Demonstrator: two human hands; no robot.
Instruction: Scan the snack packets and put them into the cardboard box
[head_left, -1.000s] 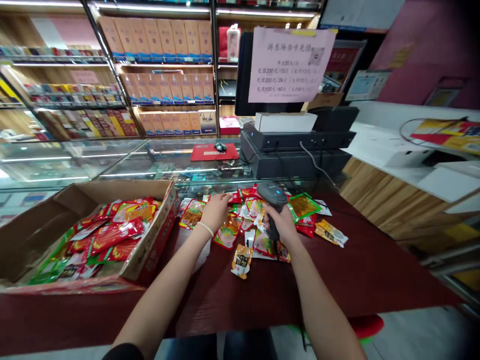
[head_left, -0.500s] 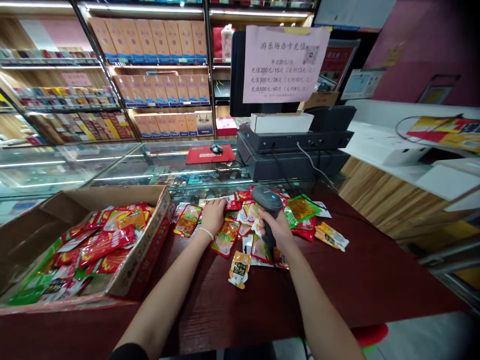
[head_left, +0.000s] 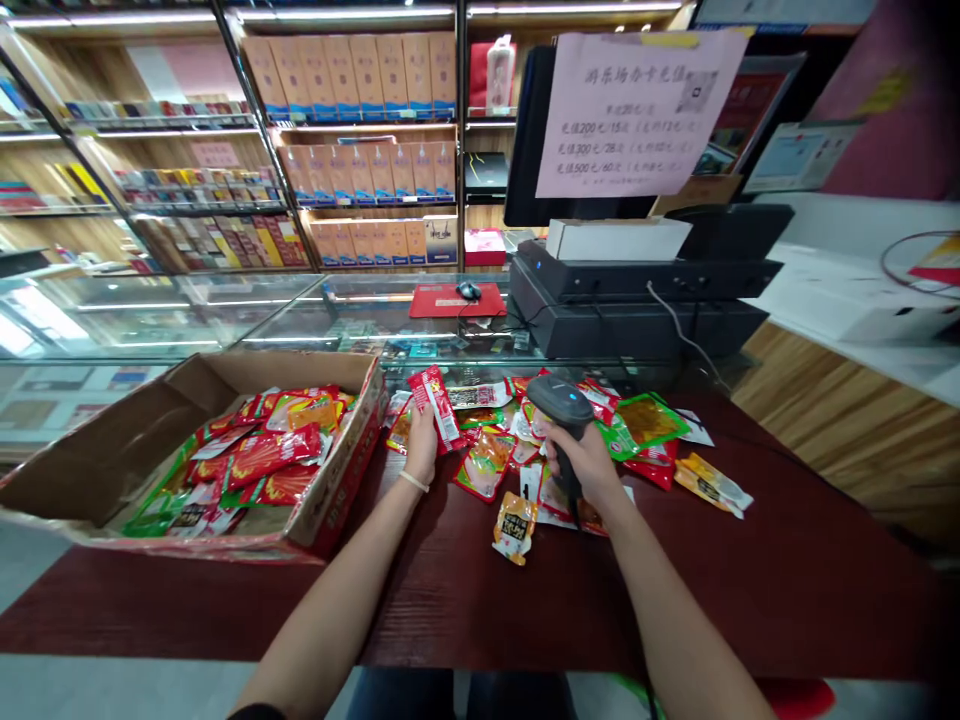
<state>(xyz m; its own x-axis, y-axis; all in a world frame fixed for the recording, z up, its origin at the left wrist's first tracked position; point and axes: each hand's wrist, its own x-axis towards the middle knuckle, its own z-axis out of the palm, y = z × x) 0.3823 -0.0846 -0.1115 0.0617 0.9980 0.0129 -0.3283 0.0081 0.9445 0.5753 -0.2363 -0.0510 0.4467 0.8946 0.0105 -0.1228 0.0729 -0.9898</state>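
My left hand (head_left: 422,445) is closed on a red snack packet (head_left: 437,408), raised with its barcode side showing. In my right hand (head_left: 589,462) is a black barcode scanner (head_left: 561,405), gripped by its handle with a small blue light on top. Between and behind the hands lies a loose pile of snack packets, among them a red-edged clear packet (head_left: 486,463) and a green-edged packet (head_left: 646,424). An orange-and-white packet (head_left: 515,527) lies in front of the pile, and a yellow packet (head_left: 712,484) is off to the right.
An open cardboard box (head_left: 341,470) with several red and green packets stands at left on the dark red table (head_left: 450,610). Behind are a glass counter (head_left: 352,310), a red mouse pad (head_left: 431,300), a cash drawer (head_left: 637,325) and a monitor (head_left: 529,140) with a paper sign.
My left hand has picked up the red packet from the pile and lifted it upright. My right hand still holds the scanner. The whole view has shifted, with things appearing farther right.
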